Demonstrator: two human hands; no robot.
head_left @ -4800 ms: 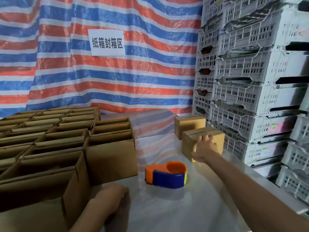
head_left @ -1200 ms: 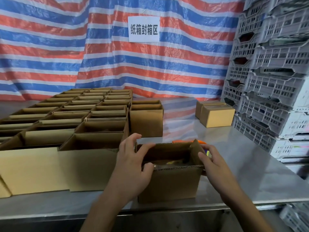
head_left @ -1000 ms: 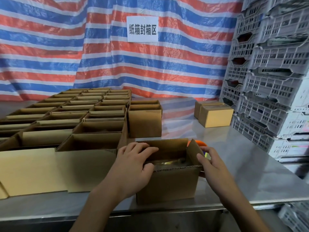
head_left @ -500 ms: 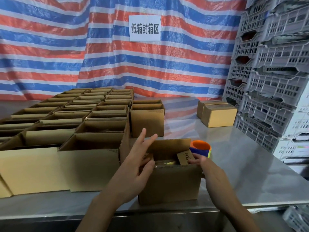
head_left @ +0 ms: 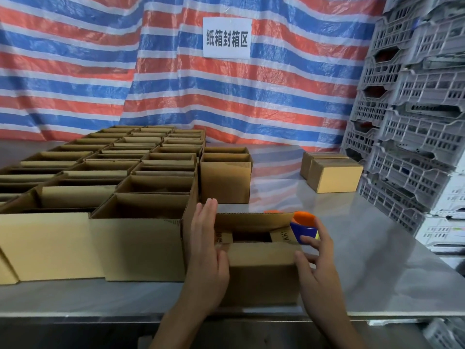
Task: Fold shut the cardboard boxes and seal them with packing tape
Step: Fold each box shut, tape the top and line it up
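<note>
Steel table point(head_left: 364, 248) fills the lower frame. At lower centre sits the small brown cardboard box point(head_left: 261, 273), end flaps tucked in. Left hand point(head_left: 206, 260) and right hand point(head_left: 319, 263) flank it, fingers loose, gripping nothing. Best to fold the long flaps flush, edges meeting.

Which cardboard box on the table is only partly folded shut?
The front-edge box, between the left hand and right hand: its end flaps turned in, long flaps not. The grouped boxes stand open; the two closed boxes sit by the crates.
</note>
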